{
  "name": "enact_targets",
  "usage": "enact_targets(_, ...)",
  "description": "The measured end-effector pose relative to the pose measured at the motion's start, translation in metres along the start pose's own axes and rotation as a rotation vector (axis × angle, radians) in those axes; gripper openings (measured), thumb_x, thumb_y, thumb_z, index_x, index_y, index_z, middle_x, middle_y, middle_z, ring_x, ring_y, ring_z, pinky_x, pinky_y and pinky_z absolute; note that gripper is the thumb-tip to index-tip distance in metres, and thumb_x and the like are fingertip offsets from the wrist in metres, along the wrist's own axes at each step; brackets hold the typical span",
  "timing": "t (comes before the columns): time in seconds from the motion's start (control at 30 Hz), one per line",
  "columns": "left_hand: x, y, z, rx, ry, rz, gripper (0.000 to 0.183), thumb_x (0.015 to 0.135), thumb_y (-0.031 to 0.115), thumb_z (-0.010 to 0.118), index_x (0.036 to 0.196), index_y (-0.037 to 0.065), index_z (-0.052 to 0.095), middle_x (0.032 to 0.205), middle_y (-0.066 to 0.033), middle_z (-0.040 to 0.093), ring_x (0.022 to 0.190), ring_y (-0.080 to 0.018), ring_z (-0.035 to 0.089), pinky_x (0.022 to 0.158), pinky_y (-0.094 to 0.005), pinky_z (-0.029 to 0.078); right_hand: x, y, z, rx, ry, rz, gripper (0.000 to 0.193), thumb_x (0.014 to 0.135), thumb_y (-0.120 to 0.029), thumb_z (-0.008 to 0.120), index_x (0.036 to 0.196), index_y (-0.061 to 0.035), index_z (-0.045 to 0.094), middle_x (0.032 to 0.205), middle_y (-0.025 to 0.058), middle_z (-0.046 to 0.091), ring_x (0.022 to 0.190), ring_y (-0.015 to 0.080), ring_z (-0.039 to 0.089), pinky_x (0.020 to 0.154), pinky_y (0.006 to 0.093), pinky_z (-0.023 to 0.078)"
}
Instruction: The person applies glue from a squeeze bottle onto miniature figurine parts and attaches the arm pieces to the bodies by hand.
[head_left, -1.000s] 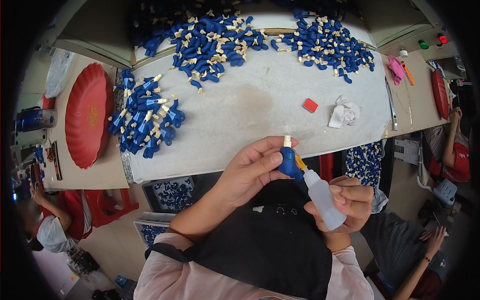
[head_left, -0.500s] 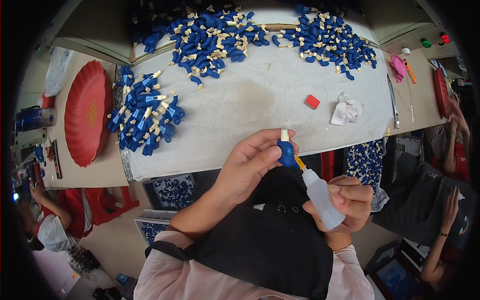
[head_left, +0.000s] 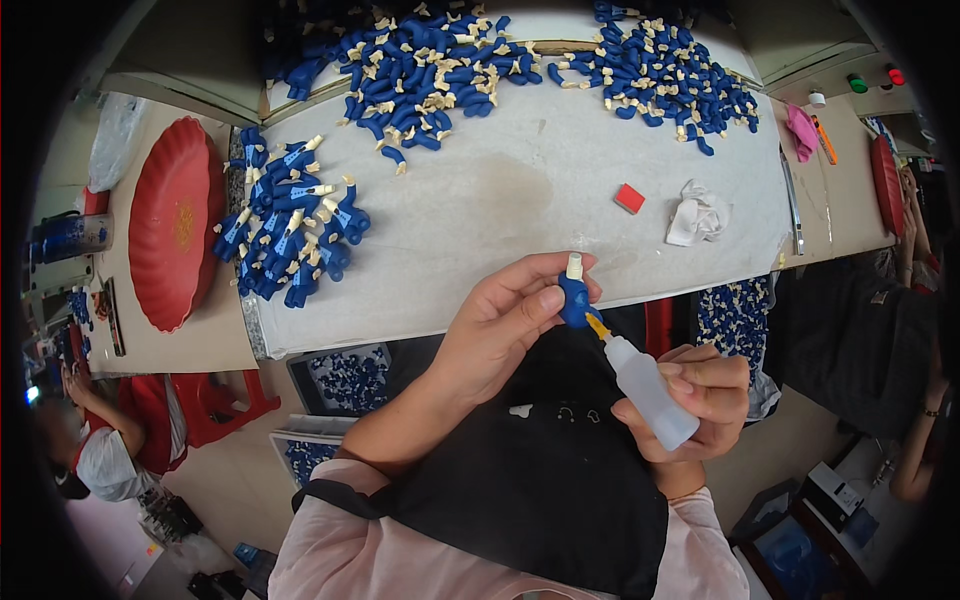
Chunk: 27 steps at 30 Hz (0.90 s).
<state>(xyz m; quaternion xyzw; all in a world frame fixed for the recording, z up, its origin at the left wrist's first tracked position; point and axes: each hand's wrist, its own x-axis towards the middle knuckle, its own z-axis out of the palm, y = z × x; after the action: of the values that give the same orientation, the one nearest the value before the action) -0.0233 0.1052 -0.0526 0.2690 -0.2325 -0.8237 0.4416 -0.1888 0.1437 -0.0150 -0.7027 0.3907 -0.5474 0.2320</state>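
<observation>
Between the thumb and fingers of my left hand point(head_left: 515, 318) is a small blue figurine body point(head_left: 574, 300) with a cream neck piece pointing up. My right hand point(head_left: 700, 395) is wrapped round a translucent white squeeze bottle point(head_left: 648, 390). The bottle's yellow tip point(head_left: 597, 325) is at the lower right side of the blue body; whether it touches, I cannot tell. Both hands are just off the table's near edge, above my black apron.
Assembled blue figurine bodies point(head_left: 295, 225) lie on the left of the white-covered table point(head_left: 430, 270). Two piles of blue limbs with cream hands point(head_left: 420, 75) lie at the back. A red block point(head_left: 629, 198) and crumpled tissue point(head_left: 698, 215) lie right; a red dish point(head_left: 175, 225) stands left.
My hands, the blue body and the bottle have shifted only slightly. The body is a little more upright and turned. At the right, a co-worker's arm has moved.
</observation>
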Motion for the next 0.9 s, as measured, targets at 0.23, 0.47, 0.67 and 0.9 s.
enact_targets(0.23, 0.0008, -0.0005, -0.0011, -0.122, -0.084, -0.090, 0.031, 0.087, 0.014, 0.044, 0.115, 0.001, 0.045, 0.099, -0.0096, 0.054, 0.094, -0.0151, 0.051, 0.082, -0.0264, 0.040, -0.0013, 0.0006, -0.0003, 0.021, 0.017, 0.019, 0.045, 0.056, -0.011, 0.079, 0.086, -0.0038, 0.047, 0.078, 0.0075, 0.045, 0.058, 0.0122, 0.049, 0.051, 0.0237, 0.044)
enact_targets(0.47, 0.0016, -0.0015, -0.0021, -0.123, -0.125, -0.141, 0.033, 0.087, 0.017, 0.044, 0.116, 0.001, 0.044, 0.100, -0.0091, 0.054, 0.095, -0.0153, 0.052, 0.081, -0.0256, 0.042, -0.0018, 0.0009, -0.0003, 0.028, 0.018, 0.025, 0.045, 0.056, -0.009, 0.078, 0.087, -0.0040, 0.045, 0.078, 0.0072, 0.044, 0.057, 0.0125, 0.049, 0.051, 0.0239, 0.044)
enact_targets(0.67, 0.0021, -0.0030, -0.0024, -0.110, -0.127, -0.153, 0.033, 0.087, 0.017, 0.044, 0.116, 0.001, 0.044, 0.101, -0.0081, 0.054, 0.094, -0.0138, 0.052, 0.080, -0.0250, 0.043, -0.0017, 0.0036, -0.0025, 0.027, 0.016, 0.004, 0.045, 0.056, -0.009, 0.078, 0.087, -0.0035, 0.045, 0.079, 0.0075, 0.044, 0.058, 0.0128, 0.048, 0.051, 0.0238, 0.044)
enact_targets(0.9, 0.0019, -0.0032, 0.0004, -0.108, -0.064, -0.174, 0.032, 0.086, 0.018, 0.045, 0.113, 0.001, 0.045, 0.093, -0.0124, 0.054, 0.091, -0.0198, 0.053, 0.080, -0.0289, 0.041, -0.0013, 0.0049, -0.0022, 0.017, 0.032, -0.013, 0.044, 0.056, -0.009, 0.078, 0.087, -0.0034, 0.046, 0.079, 0.0073, 0.044, 0.058, 0.0128, 0.048, 0.051, 0.0233, 0.044)
